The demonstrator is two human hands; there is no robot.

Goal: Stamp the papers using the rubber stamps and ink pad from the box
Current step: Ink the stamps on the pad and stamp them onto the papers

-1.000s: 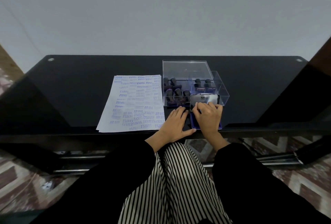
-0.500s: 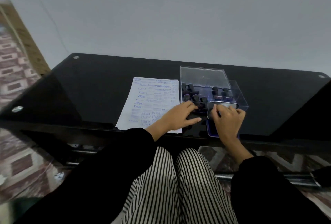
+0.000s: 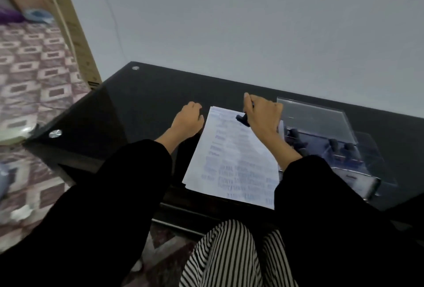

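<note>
1. My R hand (image 3: 263,115) grips a dark rubber stamp (image 3: 242,118), fingers curled round its handle, thumb pointing up.
2. Stamp sits at the far right corner of the papers (image 3: 231,162); can't tell if its face touches the sheet, too blurred.
3. Papers lie flat on the black glass table (image 3: 142,103), btwn my two arms, top sheet covered w/ blue stamp marks.
4. My L hand (image 3: 188,119) rests on the table just left of the papers' far edge, fingers loosely curled, holding nothing I can see.
5. Clear plastic box (image 3: 321,121) stands just right of the papers, behind my R wrist; more dark stamps (image 3: 333,143) stand upright inside.
6. Ink pad (image 3: 355,180) is at the box's near end; inside or just in front, can't tell.
7. Black sleeves on both arms; striped trousers (image 3: 231,257) below the table edge.
</note>
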